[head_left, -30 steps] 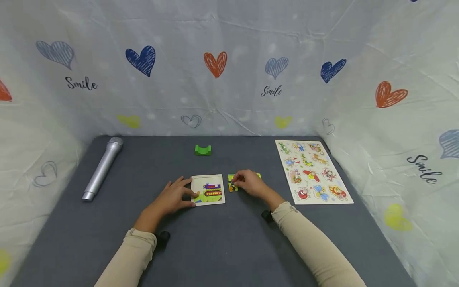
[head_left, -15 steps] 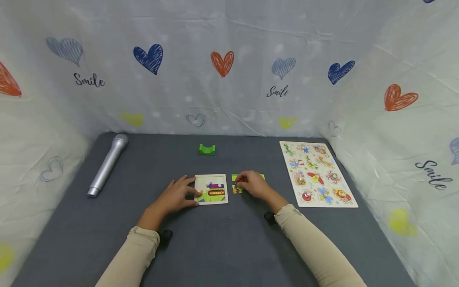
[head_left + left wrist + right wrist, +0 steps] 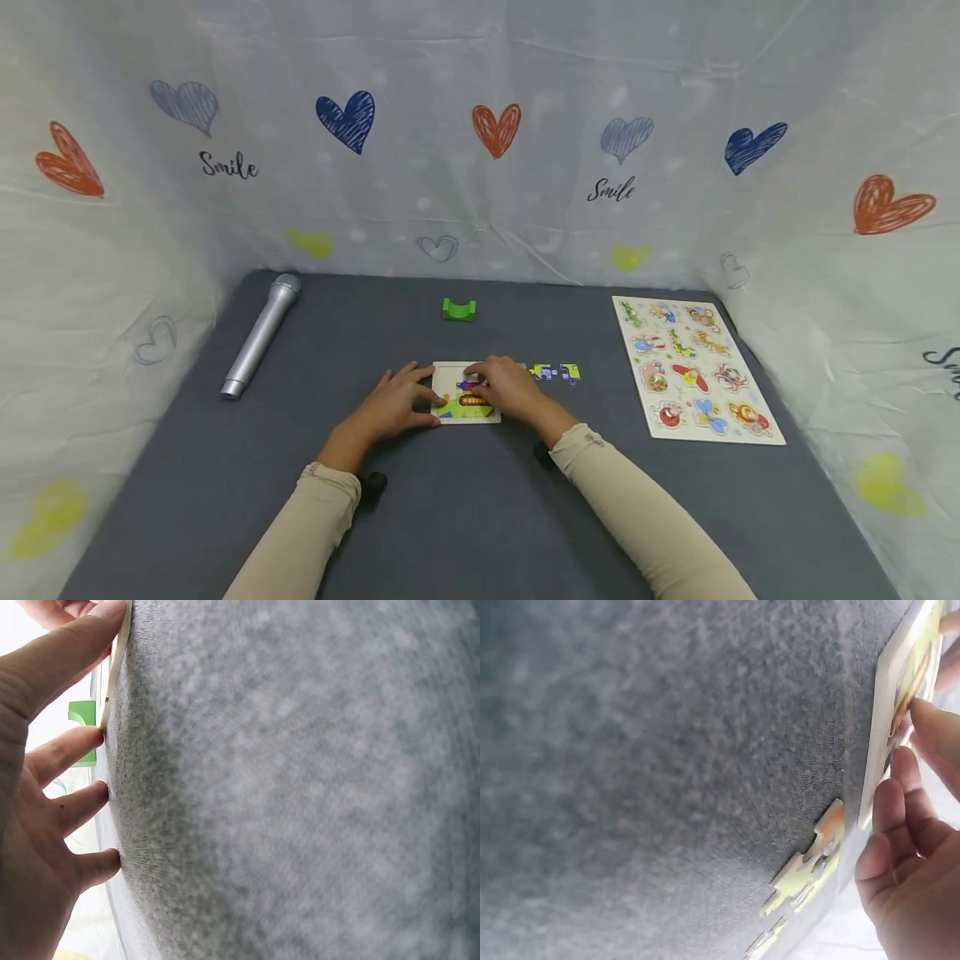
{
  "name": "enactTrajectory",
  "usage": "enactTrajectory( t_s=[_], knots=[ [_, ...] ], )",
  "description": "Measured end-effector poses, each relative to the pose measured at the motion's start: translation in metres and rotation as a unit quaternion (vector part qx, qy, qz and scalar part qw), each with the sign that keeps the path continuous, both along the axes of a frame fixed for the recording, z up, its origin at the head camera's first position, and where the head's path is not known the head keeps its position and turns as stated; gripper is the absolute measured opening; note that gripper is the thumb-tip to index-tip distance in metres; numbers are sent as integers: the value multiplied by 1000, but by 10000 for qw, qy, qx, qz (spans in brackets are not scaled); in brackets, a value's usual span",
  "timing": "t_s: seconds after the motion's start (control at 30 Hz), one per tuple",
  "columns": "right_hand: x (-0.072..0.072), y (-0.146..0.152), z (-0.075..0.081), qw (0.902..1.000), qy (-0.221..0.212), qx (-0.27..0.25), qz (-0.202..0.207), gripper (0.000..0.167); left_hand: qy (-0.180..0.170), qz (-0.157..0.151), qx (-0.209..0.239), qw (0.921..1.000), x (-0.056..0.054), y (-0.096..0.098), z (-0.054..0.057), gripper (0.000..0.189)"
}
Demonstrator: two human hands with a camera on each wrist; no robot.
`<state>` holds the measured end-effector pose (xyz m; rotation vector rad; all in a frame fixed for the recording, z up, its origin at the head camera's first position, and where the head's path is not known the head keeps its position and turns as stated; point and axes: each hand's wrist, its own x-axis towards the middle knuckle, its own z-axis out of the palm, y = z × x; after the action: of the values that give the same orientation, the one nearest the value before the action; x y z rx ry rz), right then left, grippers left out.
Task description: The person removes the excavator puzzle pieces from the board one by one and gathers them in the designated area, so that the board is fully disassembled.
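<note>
A small square puzzle board [image 3: 444, 371] with a pale rim lies mid-table, partly filled with pieces picturing a vehicle on green. My left hand [image 3: 393, 408] spreads along its left side. The thumb [image 3: 105, 611] and a finger touch the rim while other fingertips rest on the tablecloth. Over the board's upper right, my right hand [image 3: 513, 392] pinches a puzzle piece, mostly hidden by the fingertips [image 3: 922, 712]. Right of the board lie loose jigsaw pieces [image 3: 570, 372], yellow-green with purple; one in the right wrist view [image 3: 799, 874] has an orange end.
A silver microphone [image 3: 262, 333] lies at the left. Behind the board stands a green block [image 3: 458, 311] with a curved notch. A larger board [image 3: 701, 367] with animal pictures lies at the right. A white curtain [image 3: 420, 192] printed with hearts closes off the back and sides.
My right hand has moved left from the loose pieces onto the puzzle board, uncovering pieces at the right. The left hand stays at the board's left edge. The head view has turned slightly left.
</note>
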<state>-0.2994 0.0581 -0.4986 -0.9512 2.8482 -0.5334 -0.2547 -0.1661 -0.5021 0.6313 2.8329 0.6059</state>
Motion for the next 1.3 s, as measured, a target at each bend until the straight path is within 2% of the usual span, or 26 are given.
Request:
enactTrajectory(
  t_s=[0.23,0.4,0.57,0.8,0.97,1.1,1.3],
  knots=[
    [-7,-2,5,9985,-538,-8,-116,25,24,58,5,10000,-1,1,-2,35],
    [-8,-2,7,9979,-583,-31,-262,22,-31,55,30,10000,-1,2,-3,35],
    [-7,1,7,9960,-689,-371,-435,18,-12,53,-2,10000,-2,5,-3,35],
    [-5,6,17,9810,-1401,-1230,-534,8,-12,80,-75,9999,-1,1,-3,37],
    [-8,34,23,9767,-1528,-1358,-654,10,64,64,26,10000,0,-1,-6,38],
    [-13,66,24,9782,-1456,-1266,-768,10,151,73,66,9998,-1,-3,-8,39],
    [-15,110,20,9822,-1334,-1041,-810,9,55,60,71,9999,-4,3,-9,40]
  ],
)
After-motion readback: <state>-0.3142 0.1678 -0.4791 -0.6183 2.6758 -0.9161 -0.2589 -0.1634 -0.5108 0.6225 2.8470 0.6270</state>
